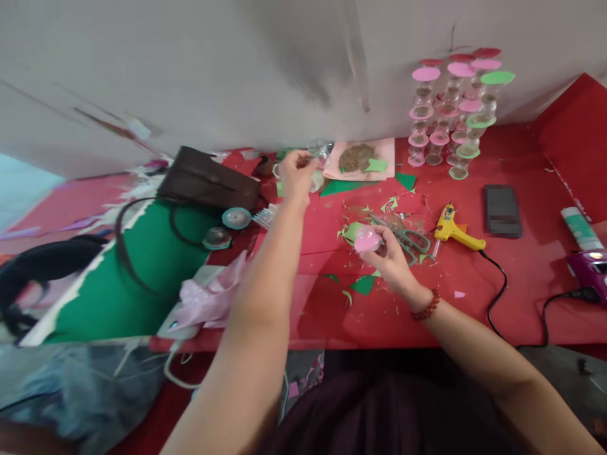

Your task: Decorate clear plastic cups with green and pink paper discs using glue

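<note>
My right hand point(391, 259) is closed round a small clear plastic cup point(368, 239) with a pink disc on it, held above the middle of the red table. Beneath it lie grey-handled scissors point(414, 240) and green paper scraps point(364, 284). Toward the wall, my left hand point(296, 174) reaches out with its fingers pinched together. Clear plastic pieces point(321, 151) are right by its fingertips; what the pinch holds, if anything, I cannot make out. A pale round piece point(316, 181) shows just below those fingers.
A yellow glue gun point(455, 230) with a black cord lies at right, near a dark rectangular object point(501, 210). Stacked clear cups with coloured discs point(446, 120) stand by the wall. A pink sheet point(386, 158) bears a brown heap. At left sits a dark brown bag point(208, 180).
</note>
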`<state>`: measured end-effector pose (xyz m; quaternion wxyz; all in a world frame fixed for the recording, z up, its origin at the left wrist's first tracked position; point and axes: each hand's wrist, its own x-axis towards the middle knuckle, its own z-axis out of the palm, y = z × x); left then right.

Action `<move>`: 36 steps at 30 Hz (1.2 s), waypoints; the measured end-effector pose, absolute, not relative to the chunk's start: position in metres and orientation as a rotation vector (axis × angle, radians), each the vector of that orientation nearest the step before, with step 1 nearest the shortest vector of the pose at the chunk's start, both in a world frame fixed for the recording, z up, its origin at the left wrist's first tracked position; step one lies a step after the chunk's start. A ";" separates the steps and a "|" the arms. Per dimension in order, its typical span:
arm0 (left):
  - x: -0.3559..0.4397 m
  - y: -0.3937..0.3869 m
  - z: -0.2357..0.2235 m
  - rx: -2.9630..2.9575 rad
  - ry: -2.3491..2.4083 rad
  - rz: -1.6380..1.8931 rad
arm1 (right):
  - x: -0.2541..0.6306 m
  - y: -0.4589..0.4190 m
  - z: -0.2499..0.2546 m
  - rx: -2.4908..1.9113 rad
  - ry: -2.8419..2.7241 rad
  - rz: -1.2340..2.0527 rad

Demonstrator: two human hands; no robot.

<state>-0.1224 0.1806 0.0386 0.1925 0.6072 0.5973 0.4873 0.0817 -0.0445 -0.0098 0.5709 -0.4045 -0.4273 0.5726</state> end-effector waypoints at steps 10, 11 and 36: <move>-0.068 0.049 0.015 0.344 0.841 1.341 | 0.117 -0.018 -0.016 -0.976 -1.026 0.906; -0.064 0.046 0.016 0.303 0.804 1.333 | 0.126 -0.016 -0.015 -1.001 -0.991 0.869; -0.029 0.020 -0.007 1.053 0.737 1.617 | 0.160 -0.030 0.000 -0.900 -1.307 1.082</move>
